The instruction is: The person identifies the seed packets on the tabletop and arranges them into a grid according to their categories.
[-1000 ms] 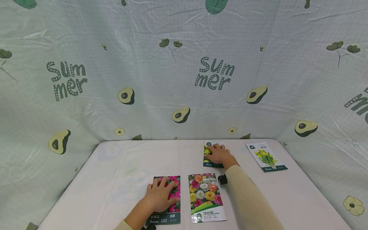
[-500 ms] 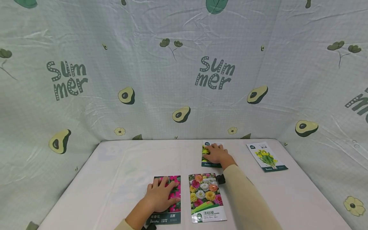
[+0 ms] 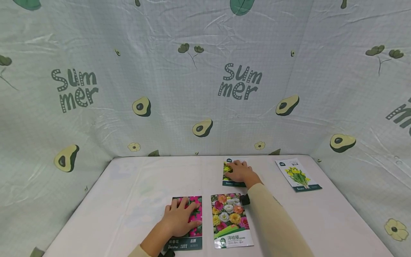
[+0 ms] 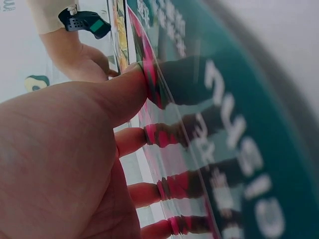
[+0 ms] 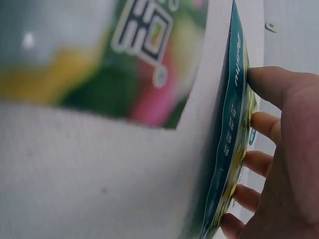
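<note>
My left hand (image 3: 178,221) rests with spread fingers on a seed packet (image 3: 194,244) with pink flowers and a dark green lower band. In the left wrist view its fingertips touch the glossy front of that packet (image 4: 224,124). Farther back, my right hand (image 3: 240,172) presses its fingertips on a seed packet (image 3: 230,183) with yellow flowers, flat on the table. The right wrist view shows the thumb and fingers on the face of this packet (image 5: 232,119), whose edge lifts slightly. Part of its picture is hidden under the hand.
A seed packet with multicoloured flowers (image 3: 228,221) lies right of the left hand, partly beneath the right wrist's black device (image 3: 244,200). Another packet with a yellow bouquet (image 3: 297,175) lies slanted at the back right. A printed curtain (image 3: 179,82) stands behind the white table (image 3: 144,192).
My right hand has slid the yellow-flower packet a little to the left along the table. The left hand and the other packets have stayed where they were.
</note>
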{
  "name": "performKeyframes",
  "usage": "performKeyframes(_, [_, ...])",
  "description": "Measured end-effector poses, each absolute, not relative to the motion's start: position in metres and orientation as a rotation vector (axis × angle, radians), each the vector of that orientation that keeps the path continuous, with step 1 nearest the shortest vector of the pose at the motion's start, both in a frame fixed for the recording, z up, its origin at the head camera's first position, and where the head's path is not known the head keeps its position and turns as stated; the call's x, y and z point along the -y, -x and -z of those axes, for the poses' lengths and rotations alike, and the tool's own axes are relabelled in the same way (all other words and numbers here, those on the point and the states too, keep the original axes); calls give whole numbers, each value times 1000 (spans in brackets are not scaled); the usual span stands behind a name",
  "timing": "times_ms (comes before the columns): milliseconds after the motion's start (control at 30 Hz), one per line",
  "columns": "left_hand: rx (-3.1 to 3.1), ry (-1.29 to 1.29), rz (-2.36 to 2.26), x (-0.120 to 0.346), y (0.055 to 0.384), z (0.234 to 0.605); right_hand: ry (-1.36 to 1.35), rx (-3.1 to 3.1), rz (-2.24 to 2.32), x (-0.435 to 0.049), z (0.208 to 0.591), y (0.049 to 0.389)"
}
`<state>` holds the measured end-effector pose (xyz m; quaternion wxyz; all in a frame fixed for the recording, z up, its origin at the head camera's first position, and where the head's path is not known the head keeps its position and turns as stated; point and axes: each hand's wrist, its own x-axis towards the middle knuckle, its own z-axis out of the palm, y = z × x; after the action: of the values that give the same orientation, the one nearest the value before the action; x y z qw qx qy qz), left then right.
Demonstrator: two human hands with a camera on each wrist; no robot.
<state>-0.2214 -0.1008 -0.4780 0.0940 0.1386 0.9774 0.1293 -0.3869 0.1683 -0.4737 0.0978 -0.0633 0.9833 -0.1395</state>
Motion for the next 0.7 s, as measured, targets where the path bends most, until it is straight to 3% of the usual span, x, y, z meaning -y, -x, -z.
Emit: performKeyframes(700, [-2897,-406,-381,100,220,476,202,-2897,426,-156,473,389])
